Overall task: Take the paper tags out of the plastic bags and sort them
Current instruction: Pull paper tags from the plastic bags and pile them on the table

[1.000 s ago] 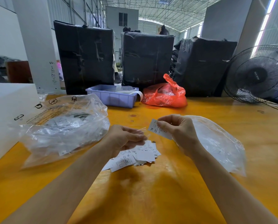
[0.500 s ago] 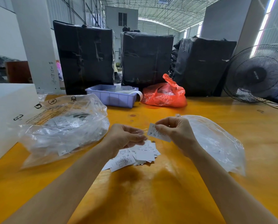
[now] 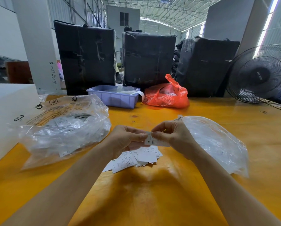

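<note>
- The left hand has closed in and now pinches the same paper tag as the right hand
- Tag hovers above the sorted pile, likely about to be freed and dropped

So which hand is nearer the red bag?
Right. The right hand is just below the red bag, pinching a tag; the left hand is further left, at the tag's other end.

both hands pinching tag, above tag pile
</note>
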The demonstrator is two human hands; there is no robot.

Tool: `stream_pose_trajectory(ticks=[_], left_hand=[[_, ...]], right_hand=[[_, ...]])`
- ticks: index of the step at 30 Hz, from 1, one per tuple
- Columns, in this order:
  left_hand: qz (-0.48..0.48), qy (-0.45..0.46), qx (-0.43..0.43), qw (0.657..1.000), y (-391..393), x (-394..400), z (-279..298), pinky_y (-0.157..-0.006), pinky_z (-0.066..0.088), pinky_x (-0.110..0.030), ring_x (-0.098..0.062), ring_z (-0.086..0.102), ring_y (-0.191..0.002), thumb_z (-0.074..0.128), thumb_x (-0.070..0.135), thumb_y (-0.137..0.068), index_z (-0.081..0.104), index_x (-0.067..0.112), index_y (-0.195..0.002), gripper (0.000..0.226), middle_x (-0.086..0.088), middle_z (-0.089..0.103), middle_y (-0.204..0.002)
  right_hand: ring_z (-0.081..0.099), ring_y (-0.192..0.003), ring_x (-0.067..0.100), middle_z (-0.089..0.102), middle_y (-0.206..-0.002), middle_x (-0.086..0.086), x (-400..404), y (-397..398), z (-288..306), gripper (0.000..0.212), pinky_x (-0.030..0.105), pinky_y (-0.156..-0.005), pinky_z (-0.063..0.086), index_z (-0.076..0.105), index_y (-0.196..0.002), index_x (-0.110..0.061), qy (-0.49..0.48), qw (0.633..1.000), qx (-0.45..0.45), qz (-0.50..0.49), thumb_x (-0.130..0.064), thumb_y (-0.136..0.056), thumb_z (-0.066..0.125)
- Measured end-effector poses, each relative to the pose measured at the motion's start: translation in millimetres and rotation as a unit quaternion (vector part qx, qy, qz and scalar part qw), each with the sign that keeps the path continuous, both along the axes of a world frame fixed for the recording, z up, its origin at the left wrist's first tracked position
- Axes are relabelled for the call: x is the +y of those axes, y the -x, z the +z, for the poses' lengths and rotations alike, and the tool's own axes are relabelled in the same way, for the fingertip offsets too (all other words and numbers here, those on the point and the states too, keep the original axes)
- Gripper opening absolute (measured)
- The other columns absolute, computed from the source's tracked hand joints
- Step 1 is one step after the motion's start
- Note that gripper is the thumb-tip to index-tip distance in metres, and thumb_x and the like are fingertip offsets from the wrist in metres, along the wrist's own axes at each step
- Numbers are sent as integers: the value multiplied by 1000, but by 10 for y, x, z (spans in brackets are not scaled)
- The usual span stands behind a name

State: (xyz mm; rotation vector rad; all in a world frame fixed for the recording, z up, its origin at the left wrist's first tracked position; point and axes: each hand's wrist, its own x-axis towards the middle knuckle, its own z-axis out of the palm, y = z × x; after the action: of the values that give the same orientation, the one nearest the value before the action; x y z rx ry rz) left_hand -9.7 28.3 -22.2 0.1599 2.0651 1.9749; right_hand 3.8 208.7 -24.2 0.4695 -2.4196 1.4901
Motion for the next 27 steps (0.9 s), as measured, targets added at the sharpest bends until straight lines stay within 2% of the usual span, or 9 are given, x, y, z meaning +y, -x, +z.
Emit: stream_pose_trajectory(ticks=[3, 8, 12, 16, 20, 27], left_hand=[[20, 6, 6, 1000, 10, 11, -9, -69, 55, -25, -12, 71, -66, 76, 11, -73, 73, 11, -82, 9, -8, 74, -74], [36, 3, 10, 999, 1, 24, -16, -58, 54, -20, -13, 72, -67, 77, 13, -70, 72, 11, -79, 10, -8, 74, -73], [56, -16, 5, 998, 5, 32, -22, -66, 53, -24, -14, 72, -68, 77, 12, -70, 72, 9, -83, 14, -9, 74, -76], [46, -25, 2, 999, -4, 23, -19, -77, 53, -28, -16, 73, -72, 76, 10, -71, 70, 7, -88, 18, -8, 75, -79], [38, -25, -6, 999, -9, 34, -9, -73, 53, -26, -16, 73, -71, 77, 9, -70, 71, 7, -89, 20, -11, 75, -81], [27, -25, -10, 999, 3, 33, -17, -78, 53, -29, -17, 73, -73, 78, 11, -70, 72, 9, -85, 16, -11, 75, -82]], right_hand=[[59, -65, 10, 68, -76, 9, -10, -1, -6, 6, 20, -57, 47, 72, -76, -15, -3, 1000, -6, 9, -10, -79, 74], [62, -68, 14, 70, -77, 12, -18, -4, -21, 1, 24, -60, 48, 73, -80, -9, -12, 999, -28, 30, -10, -79, 74], [61, -65, 7, 69, -75, 5, -11, 13, -3, 7, 18, -58, 49, 72, -76, -14, 47, 999, 13, -16, -8, -80, 72], [63, -69, 7, 68, -76, 1, 59, 44, 31, 9, 19, -59, 50, 71, -74, -17, 137, 987, 48, -73, -10, -81, 72], [65, -68, 8, 68, -76, 2, 65, 54, 17, 10, 18, -58, 51, 70, -74, -18, 121, 988, 51, -78, -12, -81, 72], [65, -70, 10, 68, -80, 4, 56, 33, 15, 13, 14, -57, 49, 68, -73, -18, 82, 994, 50, -58, -9, -82, 71]])
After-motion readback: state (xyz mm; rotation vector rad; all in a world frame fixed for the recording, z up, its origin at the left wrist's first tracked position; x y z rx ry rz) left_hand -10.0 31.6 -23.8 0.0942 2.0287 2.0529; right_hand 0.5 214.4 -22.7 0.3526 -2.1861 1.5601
